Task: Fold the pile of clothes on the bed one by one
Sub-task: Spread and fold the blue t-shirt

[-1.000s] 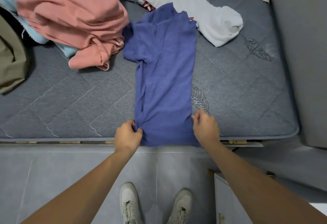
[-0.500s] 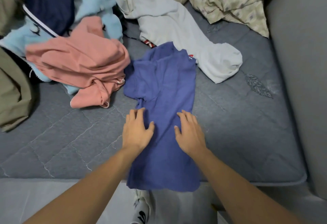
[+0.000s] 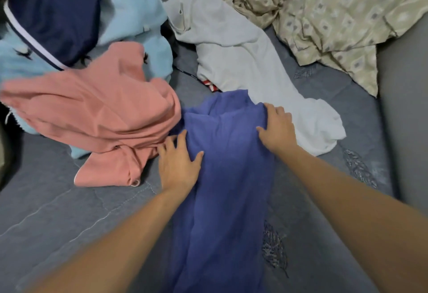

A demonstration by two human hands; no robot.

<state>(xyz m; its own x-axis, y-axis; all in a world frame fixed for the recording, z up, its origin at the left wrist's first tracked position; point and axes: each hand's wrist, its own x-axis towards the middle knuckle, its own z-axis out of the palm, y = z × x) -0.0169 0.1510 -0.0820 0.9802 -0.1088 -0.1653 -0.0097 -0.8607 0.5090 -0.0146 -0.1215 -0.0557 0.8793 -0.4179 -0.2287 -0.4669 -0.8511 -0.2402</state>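
A: Where is the blue shirt [image 3: 229, 177] found?

B: It is laid lengthwise on the grey quilted bed [image 3: 69, 211], folded into a narrow strip that runs from the near edge of the view up toward the pile. Its far end is bunched and slightly raised.

A: How is it being handled?

B: The left hand [image 3: 179, 165] is pressed flat on the shirt's left edge, fingers spread and straight, the fingertips touching the pink garment [image 3: 97, 116] beside it. The right hand [image 3: 276, 128] is placed on the upper right corner of the shirt, its fingers bent over the raised fabric; whether the cloth is actually pinched cannot be told.

A: What is seen around it?

B: The pink garment is heaped just left of the shirt, over a light blue fleece piece [image 3: 136, 14]. A navy garment [image 3: 58, 10] with a white stripe is draped on the fleece further back. A white garment [image 3: 231, 49] is spread behind and to the right of the shirt, its near end just beside the right hand. A beige patterned sheet [image 3: 335, 14] is crumpled at the far right, against a grey wall [image 3: 405, 107].
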